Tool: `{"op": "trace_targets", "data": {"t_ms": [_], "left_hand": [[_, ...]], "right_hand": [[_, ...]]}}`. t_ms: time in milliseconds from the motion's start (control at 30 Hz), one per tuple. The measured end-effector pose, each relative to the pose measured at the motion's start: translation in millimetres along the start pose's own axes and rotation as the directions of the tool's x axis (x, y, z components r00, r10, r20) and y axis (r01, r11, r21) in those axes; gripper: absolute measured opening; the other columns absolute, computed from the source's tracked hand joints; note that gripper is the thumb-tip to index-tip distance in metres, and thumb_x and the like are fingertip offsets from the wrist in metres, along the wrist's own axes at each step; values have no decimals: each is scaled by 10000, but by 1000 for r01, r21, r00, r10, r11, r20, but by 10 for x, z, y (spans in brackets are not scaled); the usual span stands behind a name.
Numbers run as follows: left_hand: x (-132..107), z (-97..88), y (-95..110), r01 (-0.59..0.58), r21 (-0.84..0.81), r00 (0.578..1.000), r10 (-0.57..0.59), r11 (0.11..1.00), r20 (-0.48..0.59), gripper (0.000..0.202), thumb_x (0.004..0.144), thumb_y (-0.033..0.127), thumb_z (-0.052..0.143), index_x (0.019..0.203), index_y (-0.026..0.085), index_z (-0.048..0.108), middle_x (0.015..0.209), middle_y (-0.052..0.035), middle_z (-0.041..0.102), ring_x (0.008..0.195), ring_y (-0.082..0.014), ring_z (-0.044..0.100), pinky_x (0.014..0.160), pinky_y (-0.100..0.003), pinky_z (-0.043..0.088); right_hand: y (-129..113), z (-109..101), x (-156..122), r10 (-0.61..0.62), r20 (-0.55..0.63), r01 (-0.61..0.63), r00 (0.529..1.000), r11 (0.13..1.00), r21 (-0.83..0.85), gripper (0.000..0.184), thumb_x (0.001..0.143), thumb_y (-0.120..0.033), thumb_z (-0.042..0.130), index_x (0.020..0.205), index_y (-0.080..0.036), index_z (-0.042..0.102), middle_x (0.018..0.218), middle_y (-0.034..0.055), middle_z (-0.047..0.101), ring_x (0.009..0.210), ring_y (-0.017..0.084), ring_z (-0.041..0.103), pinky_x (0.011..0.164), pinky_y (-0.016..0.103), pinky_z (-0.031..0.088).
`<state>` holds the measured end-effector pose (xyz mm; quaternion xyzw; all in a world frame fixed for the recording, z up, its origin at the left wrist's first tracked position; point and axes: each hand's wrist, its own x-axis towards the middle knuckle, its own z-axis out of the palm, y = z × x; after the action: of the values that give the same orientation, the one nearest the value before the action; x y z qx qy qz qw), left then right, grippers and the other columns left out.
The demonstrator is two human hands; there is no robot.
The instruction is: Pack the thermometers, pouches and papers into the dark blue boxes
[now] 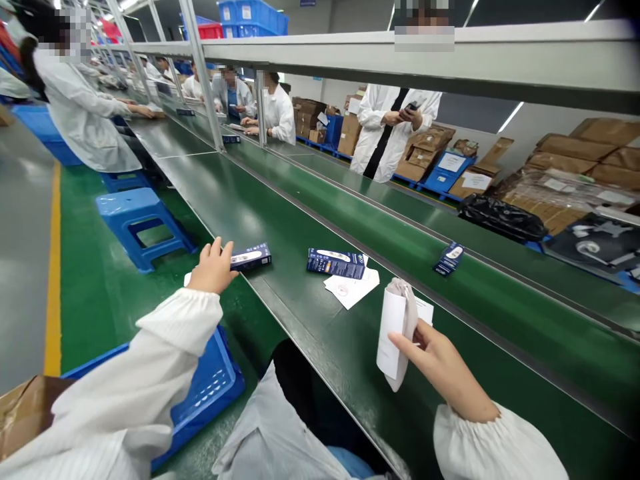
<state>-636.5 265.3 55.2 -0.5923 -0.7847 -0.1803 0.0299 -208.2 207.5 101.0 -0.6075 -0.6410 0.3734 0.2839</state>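
Observation:
My left hand reaches out to the left and closes on the end of a small dark blue box at the near edge of the green conveyor belt. My right hand holds a folded white leaflet with a grey pouch upright above the belt. A second dark blue box lies on the belt on top of white paper sheets. A third blue box lies further right at the belt's rail.
A blue plastic crate stands by my left knee, with a brown carton beside it. Blue stools stand along the green floor. Several people in white coats work along the line. Stacked cartons fill the far right.

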Motion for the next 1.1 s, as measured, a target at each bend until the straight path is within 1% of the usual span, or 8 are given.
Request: {"op": "trace_targets", "data": {"t_ms": [100,233,333,400,500,733,867,1100], "left_hand": [[174,-64,-100,-9,71,989,-2,997,145,514,786,142,532,1295,123,469,1309,-203,499,1163,-394,493,912,-519,434],[117,-382,547,-288,-66,955,291,955,50,442,820,127,412,1250,156,507,1211,-102,575,1094,-296,555,963,-444,418],[-264,-416,1330,-666,-361,701,713,652,-7,500,798,44,370,1204,264,561,1290,-34,560,1230,-241,472,1068,-417,340],[-568,-264,1750,-702,-548,530,847,456,25,457,819,62,404,1163,290,599,1322,-34,552,1280,-229,435,1072,-410,349],[-845,11,2033,-649,-664,426,901,370,86,483,830,61,391,1197,304,590,1422,-25,464,1373,-223,321,1100,-425,306],[-992,164,2263,-268,-623,888,439,735,136,731,811,432,552,1443,188,276,1464,-177,352,1343,-331,346,1078,-490,288],[-1247,318,2536,-40,-703,911,315,711,266,840,681,421,689,1402,147,357,1293,-217,525,1198,-395,496,995,-499,355],[-1608,108,2891,-34,-937,946,313,347,82,732,708,301,702,1368,253,391,1293,-90,559,1173,-284,526,1023,-386,348]], "right_hand": [[59,-33,-26,11,-26,-10,1000,999,42,418,752,-510,607,1027,-196,632,983,70,699,907,285,636,782,389,502],[206,-273,-129,82,-187,-61,979,991,117,494,730,-532,622,1067,-172,625,999,88,701,913,303,642,764,395,514],[353,-533,-274,134,-267,-100,954,985,139,505,738,-529,629,1105,-183,613,1071,92,686,977,313,630,799,393,510],[464,-685,-384,180,-303,-138,936,978,156,492,745,-521,634,1111,-194,610,1099,92,678,1003,312,623,810,389,510],[647,-831,-527,200,-334,-141,921,971,191,474,754,-508,632,1113,-200,604,1096,83,678,1005,297,623,817,381,516],[944,-748,-532,131,-344,-68,930,980,189,473,778,-498,608,1110,-163,577,1050,97,674,946,272,636,825,394,509],[952,-610,-513,96,-330,-61,939,992,114,480,774,-511,600,1108,-168,565,1025,94,675,905,268,639,790,396,509],[753,-727,-588,33,-266,-4,963,994,107,455,781,-508,586,1121,-209,542,1010,70,676,861,261,643,713,355,505]]}}
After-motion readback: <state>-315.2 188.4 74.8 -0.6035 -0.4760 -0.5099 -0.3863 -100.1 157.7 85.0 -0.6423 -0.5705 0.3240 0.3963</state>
